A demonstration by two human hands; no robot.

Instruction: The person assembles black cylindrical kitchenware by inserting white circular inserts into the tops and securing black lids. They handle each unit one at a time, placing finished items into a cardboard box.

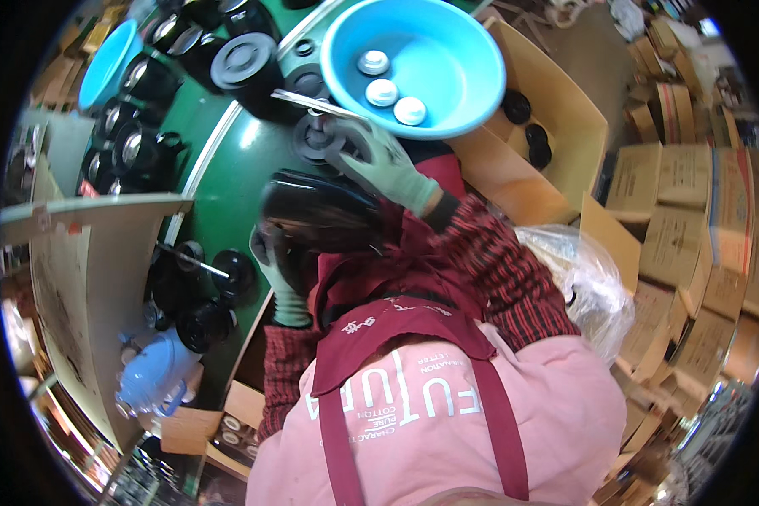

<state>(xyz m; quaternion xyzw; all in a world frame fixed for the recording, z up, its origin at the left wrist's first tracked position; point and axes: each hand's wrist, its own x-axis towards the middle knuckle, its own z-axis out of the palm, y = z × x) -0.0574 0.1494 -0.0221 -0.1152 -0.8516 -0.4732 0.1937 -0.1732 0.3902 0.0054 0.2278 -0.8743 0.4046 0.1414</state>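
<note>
My right hand, in a pale green glove, is closed on a dark round lid over the green table. It sits just below a light blue basin that holds three silver knobs. A thin metal rod lies across the lid's top edge. My left hand, also gloved, grips the left side of a shiny black pot, held close to my chest between the two hands.
Several black pots and lids crowd the table's far left, beside a second blue basin. A light blue kettle stands at lower left. An open carton, a clear plastic bag and stacked cardboard boxes fill the right.
</note>
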